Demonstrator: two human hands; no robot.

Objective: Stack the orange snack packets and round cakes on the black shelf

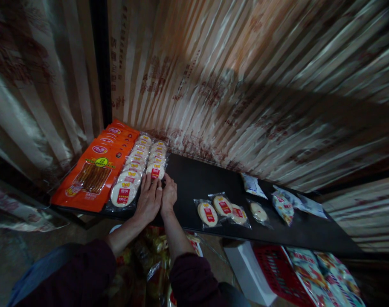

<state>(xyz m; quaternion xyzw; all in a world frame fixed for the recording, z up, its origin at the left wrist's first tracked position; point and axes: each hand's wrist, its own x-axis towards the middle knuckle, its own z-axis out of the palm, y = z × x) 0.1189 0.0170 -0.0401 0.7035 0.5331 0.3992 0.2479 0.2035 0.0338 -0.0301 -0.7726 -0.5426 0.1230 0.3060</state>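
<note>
My left hand (pixel 149 200) and my right hand (pixel 169 194) lie side by side at the near end of the second row of rice crackers. Between their fingertips is the front rice cracker packet (pixel 156 169), a round white cracker in clear film with a red label. The left fingers press on its lower edge, and the right fingers curl at its right corner; both thumbs are mostly hidden. Left of it runs another overlapping row of rice cracker packets (pixel 123 192). Beyond that, orange snack bags (pixel 82 187) overlap in a row on the black shelf (pixel 186 179).
Loose rice cracker packets (pixel 208 214) lie right of my hands, near the shelf's front edge. Farther right are small snack bags (pixel 283 207). Below stand a white box (pixel 250 273), a red basket (pixel 274 268) and large bags (pixel 322 273). Pleated printed sheeting (pixel 207 85) hangs behind.
</note>
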